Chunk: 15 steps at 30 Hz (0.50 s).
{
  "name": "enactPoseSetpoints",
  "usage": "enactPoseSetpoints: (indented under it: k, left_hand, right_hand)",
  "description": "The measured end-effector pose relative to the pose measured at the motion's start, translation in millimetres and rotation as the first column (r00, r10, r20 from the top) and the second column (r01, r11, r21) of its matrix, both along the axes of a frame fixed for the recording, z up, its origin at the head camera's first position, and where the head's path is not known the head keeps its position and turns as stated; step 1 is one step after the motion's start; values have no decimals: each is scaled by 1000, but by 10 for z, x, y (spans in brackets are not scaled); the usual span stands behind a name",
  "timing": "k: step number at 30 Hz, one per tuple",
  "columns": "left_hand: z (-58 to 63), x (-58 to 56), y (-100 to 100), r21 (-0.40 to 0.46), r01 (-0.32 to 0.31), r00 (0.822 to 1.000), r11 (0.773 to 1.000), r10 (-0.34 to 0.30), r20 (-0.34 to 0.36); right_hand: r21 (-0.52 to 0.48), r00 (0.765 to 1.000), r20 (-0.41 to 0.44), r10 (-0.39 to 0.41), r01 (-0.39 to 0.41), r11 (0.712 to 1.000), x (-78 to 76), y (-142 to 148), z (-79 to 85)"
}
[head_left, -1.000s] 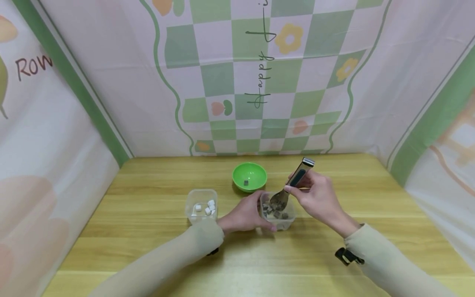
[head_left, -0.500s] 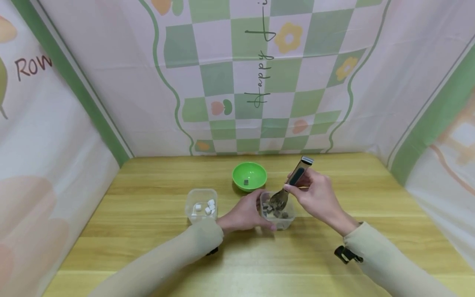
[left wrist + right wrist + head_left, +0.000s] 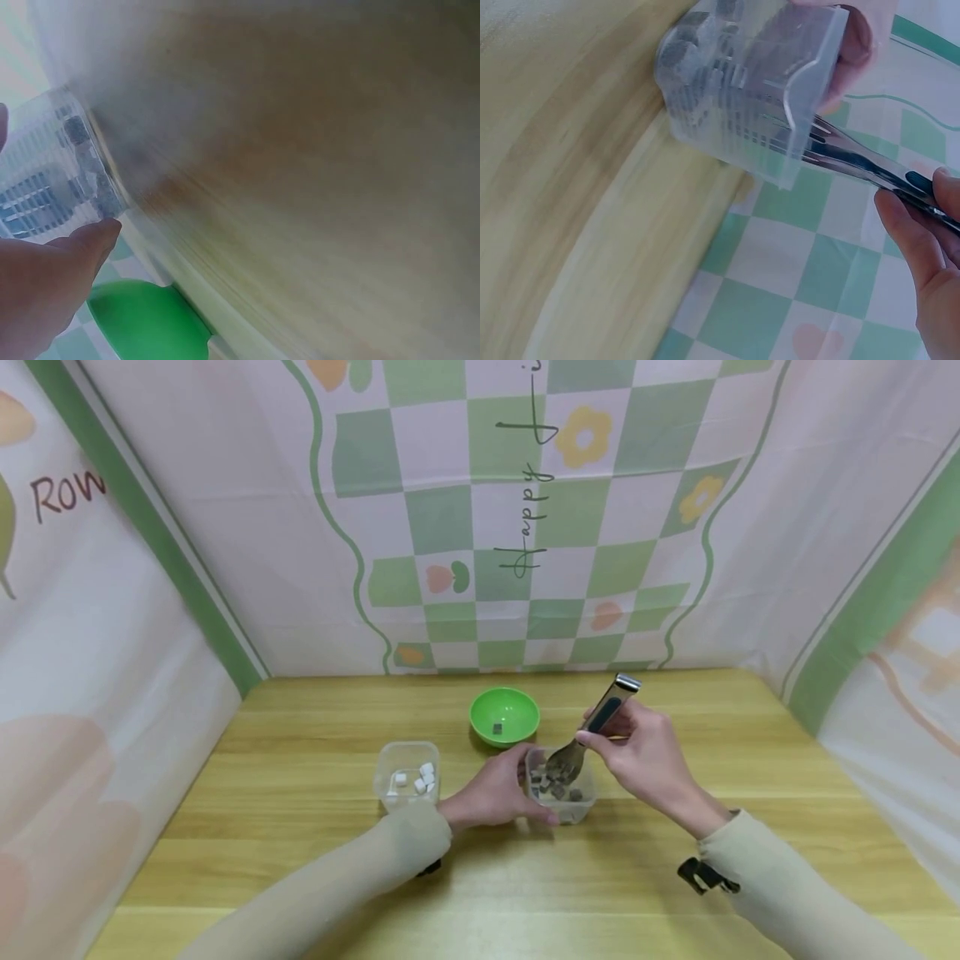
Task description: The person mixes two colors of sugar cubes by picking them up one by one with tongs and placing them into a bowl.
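Note:
My left hand (image 3: pixel 493 792) holds a clear plastic container (image 3: pixel 576 815) by its left side, fingers behind and thumb in front. Small dark grey cubes (image 3: pixel 576 795) lie in it. The right hand (image 3: pixel 651 760) pinches a pair of metal tongs (image 3: pixel 604 713) with dark grip inlays. Their slotted heads reach down inside the container among the cubes; whether a cube is between them cannot be made out. In the right wrist view, the tongs (image 3: pixel 862 163) enter the container (image 3: pixel 727 112) over its rim. The left wrist view shows the container (image 3: pixel 52 161) beside the fingers.
A green bowl (image 3: pixel 505 703) with one dark cube (image 3: pixel 497 728) stands just behind the held container. To the left, a second clear container (image 3: pixel 407 747) has several white cubes (image 3: pixel 427 772), its front partly covered by the left sleeve. A patterned cloth (image 3: pixel 502 527) rises behind the wooden table (image 3: pixel 315 718).
The tongs' heads shift slightly among the dark cubes, and their handle tips a little to the right. The left hand and the container stay almost where they were.

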<state>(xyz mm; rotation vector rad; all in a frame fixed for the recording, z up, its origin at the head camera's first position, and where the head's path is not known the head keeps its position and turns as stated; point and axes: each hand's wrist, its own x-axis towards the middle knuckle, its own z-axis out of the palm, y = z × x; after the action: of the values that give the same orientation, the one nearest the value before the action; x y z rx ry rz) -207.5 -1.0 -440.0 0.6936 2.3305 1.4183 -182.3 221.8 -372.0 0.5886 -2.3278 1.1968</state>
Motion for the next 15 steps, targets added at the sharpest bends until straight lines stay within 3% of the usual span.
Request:
enactPoseSetpoints:
  k: [15]
  left_hand:
    - [-10, 2, 6, 4, -5, 1000, 1000, 5, 3]
  right_hand:
    - [-36, 999, -7, -40, 40, 999, 78, 91, 207]
